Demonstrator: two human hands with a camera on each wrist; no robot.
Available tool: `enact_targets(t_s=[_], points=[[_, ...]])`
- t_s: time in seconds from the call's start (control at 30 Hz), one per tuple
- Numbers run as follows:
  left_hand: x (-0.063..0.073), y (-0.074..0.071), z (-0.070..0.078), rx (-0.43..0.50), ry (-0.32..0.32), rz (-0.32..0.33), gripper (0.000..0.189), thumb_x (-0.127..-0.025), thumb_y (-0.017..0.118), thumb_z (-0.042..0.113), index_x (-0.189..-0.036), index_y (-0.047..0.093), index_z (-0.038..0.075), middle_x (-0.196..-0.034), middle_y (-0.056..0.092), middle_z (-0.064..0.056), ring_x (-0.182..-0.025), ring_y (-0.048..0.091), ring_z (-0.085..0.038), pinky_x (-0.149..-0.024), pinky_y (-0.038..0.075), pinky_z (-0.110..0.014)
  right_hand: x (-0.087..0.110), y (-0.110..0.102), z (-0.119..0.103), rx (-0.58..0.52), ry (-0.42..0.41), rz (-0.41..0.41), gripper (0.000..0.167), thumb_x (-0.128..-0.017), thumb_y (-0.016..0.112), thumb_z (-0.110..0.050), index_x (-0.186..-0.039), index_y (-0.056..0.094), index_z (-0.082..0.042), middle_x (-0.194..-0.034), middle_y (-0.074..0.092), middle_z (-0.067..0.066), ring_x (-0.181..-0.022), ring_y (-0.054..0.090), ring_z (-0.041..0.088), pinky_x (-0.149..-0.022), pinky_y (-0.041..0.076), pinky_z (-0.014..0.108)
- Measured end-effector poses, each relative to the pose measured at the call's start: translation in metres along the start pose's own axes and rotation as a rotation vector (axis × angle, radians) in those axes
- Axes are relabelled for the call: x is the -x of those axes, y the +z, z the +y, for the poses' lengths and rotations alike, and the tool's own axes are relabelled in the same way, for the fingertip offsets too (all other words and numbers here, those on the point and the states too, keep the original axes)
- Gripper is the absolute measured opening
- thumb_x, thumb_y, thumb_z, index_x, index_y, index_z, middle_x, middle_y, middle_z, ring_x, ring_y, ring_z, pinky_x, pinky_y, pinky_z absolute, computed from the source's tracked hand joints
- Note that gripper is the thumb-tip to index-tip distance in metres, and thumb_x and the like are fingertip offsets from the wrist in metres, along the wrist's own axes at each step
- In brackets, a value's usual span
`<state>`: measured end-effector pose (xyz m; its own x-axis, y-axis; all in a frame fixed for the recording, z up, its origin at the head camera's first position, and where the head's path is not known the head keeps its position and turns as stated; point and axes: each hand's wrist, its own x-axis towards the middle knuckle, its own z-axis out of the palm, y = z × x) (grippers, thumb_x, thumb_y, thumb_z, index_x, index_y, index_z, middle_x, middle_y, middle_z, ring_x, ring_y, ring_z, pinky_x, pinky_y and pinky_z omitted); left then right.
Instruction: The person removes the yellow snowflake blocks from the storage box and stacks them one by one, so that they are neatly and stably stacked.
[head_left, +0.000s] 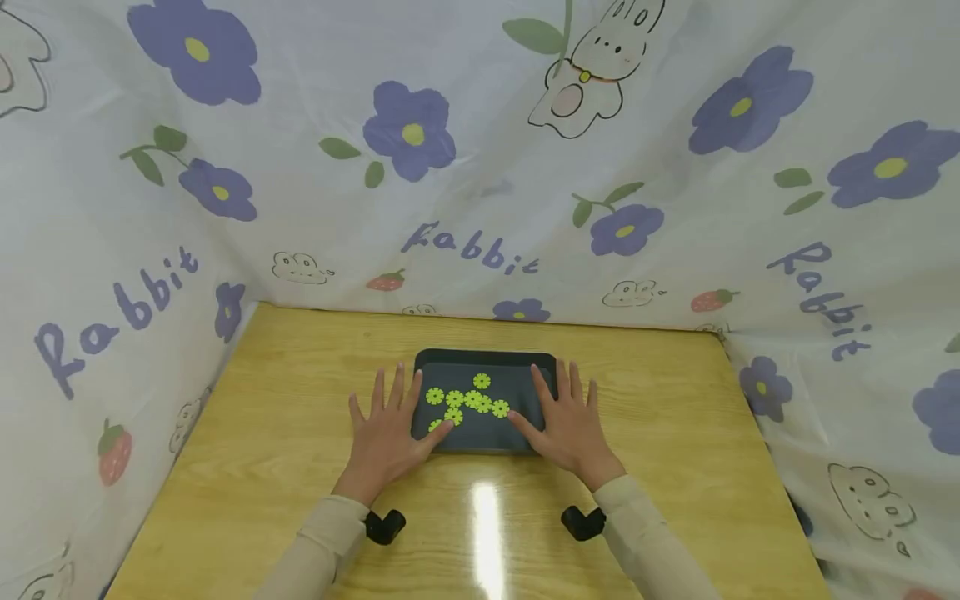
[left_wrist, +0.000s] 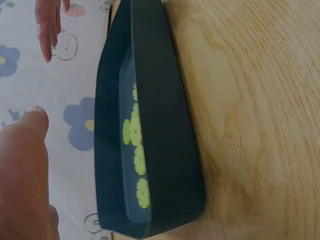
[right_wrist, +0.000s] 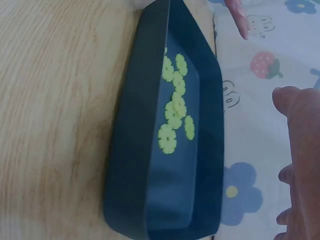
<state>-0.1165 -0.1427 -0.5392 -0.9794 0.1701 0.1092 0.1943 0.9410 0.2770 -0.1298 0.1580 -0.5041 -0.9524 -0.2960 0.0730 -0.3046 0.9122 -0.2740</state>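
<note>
A dark grey rectangular tray (head_left: 480, 442) lies on the table, holding several flat yellow-green notched discs (head_left: 500, 408), flower-like in outline. Some of these discs (right_wrist: 167, 139) overlap one another in the right wrist view. My left hand (head_left: 386, 437) hovers over the tray's left end with its fingers spread. Over the right end is my right hand (head_left: 572, 427), its fingers likewise spread and straight. Neither hand holds anything. In the left wrist view the left thumb (left_wrist: 27, 165) shows above the level of the tray wall (left_wrist: 165, 125).
The wooden table (head_left: 300, 375) extends around the tray. A white cloth (head_left: 480, 192) printed with purple flowers, rabbits and strawberries hangs behind and at both sides. Black angled pieces (head_left: 386, 527) sit at both wrists. A bright reflection streaks the table's front.
</note>
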Motion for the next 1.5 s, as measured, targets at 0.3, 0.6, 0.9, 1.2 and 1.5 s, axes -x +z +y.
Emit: enact_targets(t_s=[0.3, 0.6, 0.9, 1.2, 1.5], points=[[0.008, 0.028, -0.014, 0.1, 0.026, -0.04, 0.105, -0.093, 0.05, 0.079, -0.167, 0.019, 0.011, -0.172, 0.014, -0.016, -0.157, 0.011, -0.041, -0.117, 0.014, -0.075, -0.004, 0.022, 0.005, -0.065, -0.019, -0.064, 0.083, -0.101, 0.054, -0.061, -0.163, 0.033, -0.01, -0.165, 0.02, 0.033, -0.153, 0.017, 0.052, -0.118, 0.022, 0.071], [0.01, 0.052, -0.023, 0.182, 0.04, -0.035, 0.107, -0.093, 0.058, 0.073, -0.165, 0.021, 0.003, -0.173, 0.013, -0.014, -0.158, 0.013, -0.035, -0.12, 0.017, -0.069, -0.016, 0.049, 0.002, -0.322, -0.049, -0.116, 0.07, -0.105, 0.062, -0.039, -0.16, 0.036, -0.004, -0.161, 0.032, 0.029, -0.149, 0.033, 0.047, -0.111, 0.04, 0.064], [0.019, 0.073, -0.03, 0.305, 0.065, -0.017, 0.105, -0.094, 0.058, 0.072, -0.165, 0.021, 0.003, -0.174, 0.007, -0.009, -0.154, 0.028, -0.032, -0.119, 0.029, -0.059, -0.02, 0.091, 0.004, -0.411, 0.025, -0.096, 0.055, -0.096, 0.076, -0.022, -0.142, 0.059, 0.003, -0.142, 0.056, 0.024, -0.13, 0.055, 0.041, -0.104, 0.049, 0.056], [0.021, 0.089, -0.031, 0.512, 0.015, 0.073, 0.106, -0.09, 0.071, 0.064, -0.165, 0.024, 0.006, -0.174, 0.011, -0.001, -0.151, 0.031, -0.038, -0.116, 0.03, -0.067, -0.024, 0.101, 0.001, -0.412, 0.046, -0.076, 0.043, -0.092, 0.081, -0.017, -0.129, 0.07, 0.002, -0.122, 0.061, 0.017, -0.111, 0.062, 0.035, -0.091, 0.056, 0.05], [0.01, 0.094, -0.032, 0.551, -0.001, 0.148, 0.104, -0.09, 0.073, 0.061, -0.164, 0.027, 0.006, -0.173, 0.011, 0.009, -0.15, 0.033, -0.039, -0.115, 0.032, -0.066, -0.042, 0.1, 0.004, -0.434, 0.057, -0.016, 0.034, -0.09, 0.083, -0.015, -0.12, 0.074, -0.003, -0.112, 0.063, 0.013, -0.095, 0.063, 0.025, -0.082, 0.057, 0.045]])
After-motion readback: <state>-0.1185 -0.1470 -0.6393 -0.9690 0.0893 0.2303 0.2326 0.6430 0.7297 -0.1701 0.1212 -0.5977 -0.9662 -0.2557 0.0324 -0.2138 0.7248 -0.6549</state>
